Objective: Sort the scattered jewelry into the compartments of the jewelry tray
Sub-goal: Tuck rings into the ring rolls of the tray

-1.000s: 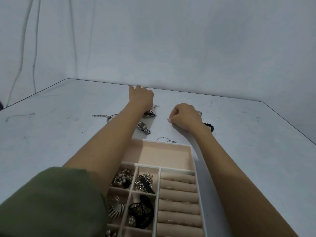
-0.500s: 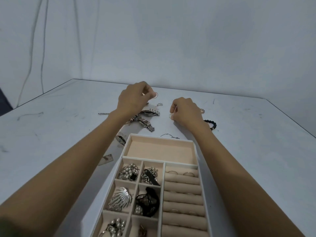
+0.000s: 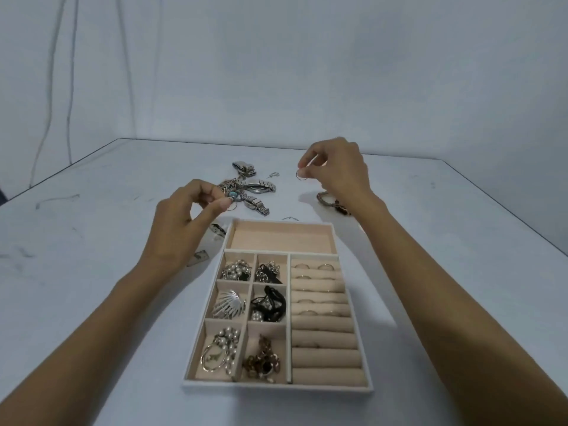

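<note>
The head view shows both hands now lifted off the table (image 3: 92, 210), the left hand (image 3: 184, 219) pinching a blue-stone ring (image 3: 234, 196) and the right hand (image 3: 338, 170) pinching a thin ring (image 3: 300, 175), both above and beyond the jewelry tray (image 3: 276, 387), ready for its ring rolls (image 3: 322, 333).

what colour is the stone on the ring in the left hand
Light blue, turquoise-like, on the ring pinched in the left hand; the head view shows it.

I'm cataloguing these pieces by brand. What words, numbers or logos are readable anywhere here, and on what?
No readable text anywhere.
Silver metal-band watches on the grey table: dials too small and blurred to read.
Small flat tags left of the white compartmented jewelry tray: dark marks, illegible.
Tray and its contents: no lettering visible.
</note>
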